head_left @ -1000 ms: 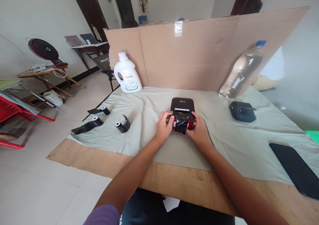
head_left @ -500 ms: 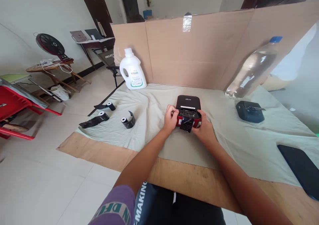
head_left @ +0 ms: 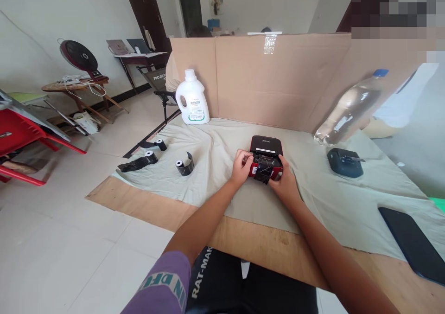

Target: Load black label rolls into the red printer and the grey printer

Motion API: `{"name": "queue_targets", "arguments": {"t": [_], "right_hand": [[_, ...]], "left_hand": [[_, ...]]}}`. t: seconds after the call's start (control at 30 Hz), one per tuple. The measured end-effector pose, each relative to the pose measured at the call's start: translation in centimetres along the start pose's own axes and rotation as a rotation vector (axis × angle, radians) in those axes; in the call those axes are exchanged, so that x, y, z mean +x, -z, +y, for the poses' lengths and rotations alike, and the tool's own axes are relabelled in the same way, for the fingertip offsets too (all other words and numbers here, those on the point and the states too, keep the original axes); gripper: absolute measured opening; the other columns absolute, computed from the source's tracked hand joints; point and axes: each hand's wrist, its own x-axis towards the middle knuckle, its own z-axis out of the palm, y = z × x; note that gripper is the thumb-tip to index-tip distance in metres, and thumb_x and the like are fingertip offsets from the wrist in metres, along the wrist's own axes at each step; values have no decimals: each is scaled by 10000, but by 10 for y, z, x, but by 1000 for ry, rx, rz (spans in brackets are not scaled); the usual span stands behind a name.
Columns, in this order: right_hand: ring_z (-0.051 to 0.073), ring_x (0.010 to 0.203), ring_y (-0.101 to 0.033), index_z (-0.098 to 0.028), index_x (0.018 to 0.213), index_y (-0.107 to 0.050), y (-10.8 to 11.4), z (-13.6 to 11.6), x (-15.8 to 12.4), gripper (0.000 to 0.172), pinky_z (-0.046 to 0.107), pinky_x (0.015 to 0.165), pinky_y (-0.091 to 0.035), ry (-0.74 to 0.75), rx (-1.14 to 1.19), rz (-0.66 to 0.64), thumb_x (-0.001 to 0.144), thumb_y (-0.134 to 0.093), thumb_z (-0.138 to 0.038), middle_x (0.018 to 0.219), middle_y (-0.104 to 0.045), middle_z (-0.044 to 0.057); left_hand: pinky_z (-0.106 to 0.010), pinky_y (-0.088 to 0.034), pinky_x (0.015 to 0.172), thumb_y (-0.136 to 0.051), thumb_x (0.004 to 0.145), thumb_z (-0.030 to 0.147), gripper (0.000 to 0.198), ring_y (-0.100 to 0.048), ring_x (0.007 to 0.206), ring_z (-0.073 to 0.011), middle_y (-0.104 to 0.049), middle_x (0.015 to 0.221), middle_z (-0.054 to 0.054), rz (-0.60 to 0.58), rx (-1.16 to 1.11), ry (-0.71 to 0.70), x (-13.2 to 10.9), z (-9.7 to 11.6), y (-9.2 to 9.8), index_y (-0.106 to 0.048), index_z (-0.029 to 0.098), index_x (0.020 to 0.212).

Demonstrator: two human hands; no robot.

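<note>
A small red and black label printer [head_left: 266, 148] sits on the pale cloth [head_left: 215, 175] in the middle of the table. A strip of black paper [head_left: 263, 174] hangs out of its front. My left hand [head_left: 241, 166] grips the printer's left side with curled fingers. My right hand [head_left: 287, 182] holds the right front corner, fingers wrapped round it. Three black paper rolls lie to the left: the nearest roll [head_left: 184, 165], the middle roll [head_left: 141, 161] and the far roll [head_left: 155, 144].
A cardboard screen [head_left: 278, 82] stands along the back. A white detergent bottle [head_left: 192, 99] and a clear water bottle [head_left: 351, 108] stand before it. A second dark printer [head_left: 345, 162] and a black phone [head_left: 413, 244] lie at right. Bare wood [head_left: 264, 249] runs along the near edge.
My head has shifted, so the scene slid slightly right and down. Both hands stay on the printer, with little change in grip.
</note>
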Motion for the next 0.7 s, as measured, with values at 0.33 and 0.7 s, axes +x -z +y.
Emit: {"name": "queue_targets", "arguments": {"t": [0.33, 0.7], "right_hand": [[273, 1046, -602, -185, 1435, -373, -1, 12, 5, 795, 436, 862, -532, 31, 17, 14, 740, -706, -381, 1350, -542, 160], [226, 831, -643, -208, 1022, -685, 36, -7, 50, 343, 374, 770, -520, -33, 157, 122, 968, -393, -380, 998, -706, 86]], "left_hand": [[-274, -474, 800, -492, 977, 345, 198, -544, 851, -141, -535, 976, -38, -6, -9, -35, 2, -1, 0, -562, 200, 861], [-273, -471, 768, -499, 973, 334, 190, -539, 858, -146, -515, 964, -34, -7, -44, -37, 3, -2, -1, -555, 201, 850]]}}
